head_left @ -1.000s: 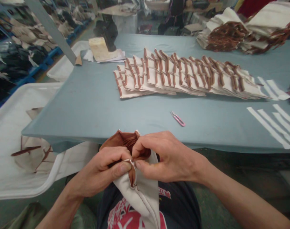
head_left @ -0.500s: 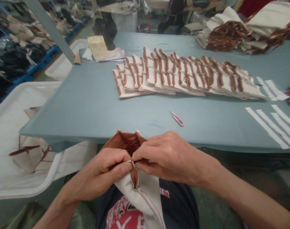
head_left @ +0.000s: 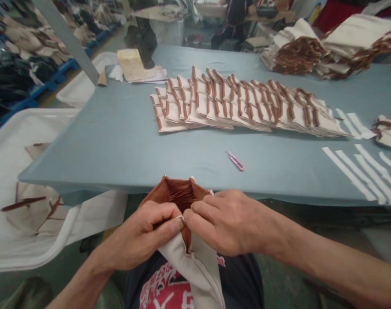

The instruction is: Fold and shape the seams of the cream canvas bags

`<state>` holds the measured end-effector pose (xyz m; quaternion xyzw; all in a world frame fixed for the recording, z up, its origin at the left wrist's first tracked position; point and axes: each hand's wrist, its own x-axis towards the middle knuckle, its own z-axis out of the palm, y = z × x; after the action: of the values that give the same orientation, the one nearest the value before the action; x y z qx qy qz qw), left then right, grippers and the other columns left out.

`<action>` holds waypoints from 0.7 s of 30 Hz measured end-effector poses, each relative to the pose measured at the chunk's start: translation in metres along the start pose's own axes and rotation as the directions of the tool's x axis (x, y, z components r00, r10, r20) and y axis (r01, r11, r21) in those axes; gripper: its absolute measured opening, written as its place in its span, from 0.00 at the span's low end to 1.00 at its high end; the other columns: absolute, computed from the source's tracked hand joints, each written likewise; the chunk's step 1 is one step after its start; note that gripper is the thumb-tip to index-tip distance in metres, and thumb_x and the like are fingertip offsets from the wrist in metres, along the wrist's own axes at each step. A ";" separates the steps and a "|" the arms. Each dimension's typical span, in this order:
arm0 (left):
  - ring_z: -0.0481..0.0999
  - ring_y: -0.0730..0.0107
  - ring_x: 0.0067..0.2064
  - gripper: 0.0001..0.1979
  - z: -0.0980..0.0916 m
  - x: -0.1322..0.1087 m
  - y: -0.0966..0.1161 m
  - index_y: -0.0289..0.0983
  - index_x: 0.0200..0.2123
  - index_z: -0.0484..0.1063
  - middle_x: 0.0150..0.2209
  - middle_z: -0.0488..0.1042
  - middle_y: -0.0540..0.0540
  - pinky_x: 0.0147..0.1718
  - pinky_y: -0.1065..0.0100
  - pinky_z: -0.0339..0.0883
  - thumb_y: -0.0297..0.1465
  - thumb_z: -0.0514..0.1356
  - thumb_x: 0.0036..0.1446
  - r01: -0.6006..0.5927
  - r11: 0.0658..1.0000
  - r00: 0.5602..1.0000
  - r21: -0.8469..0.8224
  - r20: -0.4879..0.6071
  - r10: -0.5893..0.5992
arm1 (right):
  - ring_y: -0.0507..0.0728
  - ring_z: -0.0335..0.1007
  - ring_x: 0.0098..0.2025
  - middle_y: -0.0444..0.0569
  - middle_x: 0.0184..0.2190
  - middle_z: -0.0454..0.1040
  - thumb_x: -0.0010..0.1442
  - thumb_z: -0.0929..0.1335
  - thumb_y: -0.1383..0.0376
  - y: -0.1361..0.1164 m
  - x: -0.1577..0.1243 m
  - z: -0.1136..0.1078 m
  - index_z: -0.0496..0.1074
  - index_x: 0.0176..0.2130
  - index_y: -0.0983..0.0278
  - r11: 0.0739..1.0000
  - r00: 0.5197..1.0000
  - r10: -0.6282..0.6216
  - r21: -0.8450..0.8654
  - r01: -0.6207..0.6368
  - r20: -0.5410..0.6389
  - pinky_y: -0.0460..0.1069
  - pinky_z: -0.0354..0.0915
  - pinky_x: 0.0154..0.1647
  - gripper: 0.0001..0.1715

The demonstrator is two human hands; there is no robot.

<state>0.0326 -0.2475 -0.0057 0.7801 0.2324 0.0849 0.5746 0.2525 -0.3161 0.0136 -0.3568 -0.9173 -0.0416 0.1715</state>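
Note:
Over my lap, in front of the table edge, I hold a cream fabric bag (head_left: 203, 274) with a brown lining. Its mouth is spread, and gathered brown folds show inside. My left hand (head_left: 158, 227) pinches one edge of the opening between thumb and forefinger. Close beside it, my right hand (head_left: 222, 219) is closed on the other edge, its fingertips partly hidden by the fabric. Between the hands the seam parts in a narrow slit that shows the brown lining.
Pink thread snips (head_left: 235, 161) lie on the blue-covered table (head_left: 124, 146). Behind them is a row of cream-and-brown folded pieces (head_left: 221, 103). White strips (head_left: 359, 174) lie at right, fabric stacks (head_left: 298, 47) farther back. A white bin (head_left: 63, 249) stands at left. A person (head_left: 235, 21) is beyond.
My hands have drawn slightly apart, and my right hand has curled further over its edge. The slit between them is wider. The table view has shifted slightly left.

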 end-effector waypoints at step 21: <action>0.71 0.78 0.26 0.13 0.019 -0.003 -0.008 0.37 0.29 0.72 0.24 0.74 0.55 0.31 0.74 0.61 0.19 0.55 0.63 -0.365 0.911 0.924 0.192 -0.042 0.379 | 0.45 0.58 0.20 0.37 0.19 0.69 0.56 0.67 0.72 -0.008 -0.020 0.024 0.73 0.28 0.66 0.448 0.868 0.462 0.796 -0.407 0.184 0.42 0.53 0.24 0.06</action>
<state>0.0356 -0.2634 -0.0192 0.8550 0.1085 0.2017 0.4653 0.2545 -0.3302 -0.0155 -0.4579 -0.7029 0.4188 0.3477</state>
